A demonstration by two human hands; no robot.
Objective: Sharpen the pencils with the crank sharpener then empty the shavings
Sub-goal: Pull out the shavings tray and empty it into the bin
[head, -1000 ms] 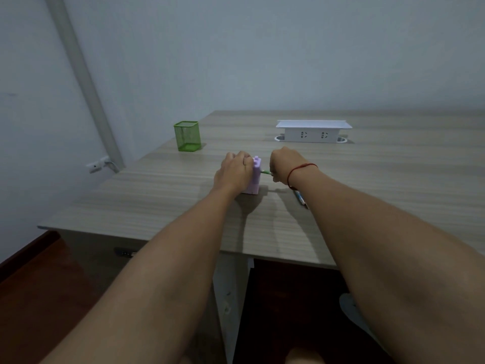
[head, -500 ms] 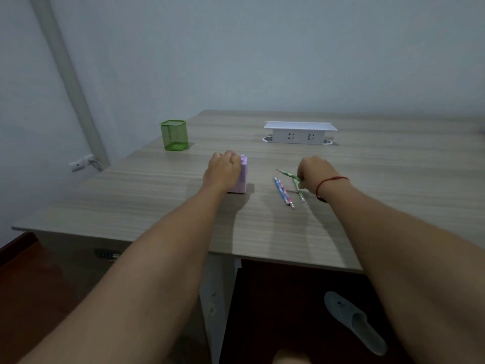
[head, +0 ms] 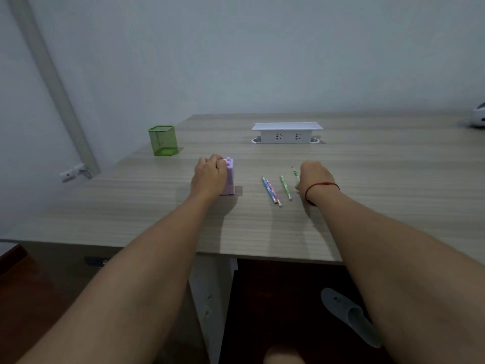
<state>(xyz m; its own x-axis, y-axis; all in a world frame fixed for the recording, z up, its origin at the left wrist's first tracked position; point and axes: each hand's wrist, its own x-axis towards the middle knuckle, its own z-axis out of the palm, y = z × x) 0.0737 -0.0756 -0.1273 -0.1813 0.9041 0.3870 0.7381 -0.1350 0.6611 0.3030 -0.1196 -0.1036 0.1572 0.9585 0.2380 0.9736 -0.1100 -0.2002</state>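
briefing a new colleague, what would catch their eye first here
The left hand grips a purple sharpener on the wooden table. The right hand pinches a green pencil just right of three loose pencils. A green mesh cup stands far left.

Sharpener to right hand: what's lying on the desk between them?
Head view: between sharpener and right hand lie blue pencil and pink pencil side by side, then green pencil. A fourth pencil is at the hand.
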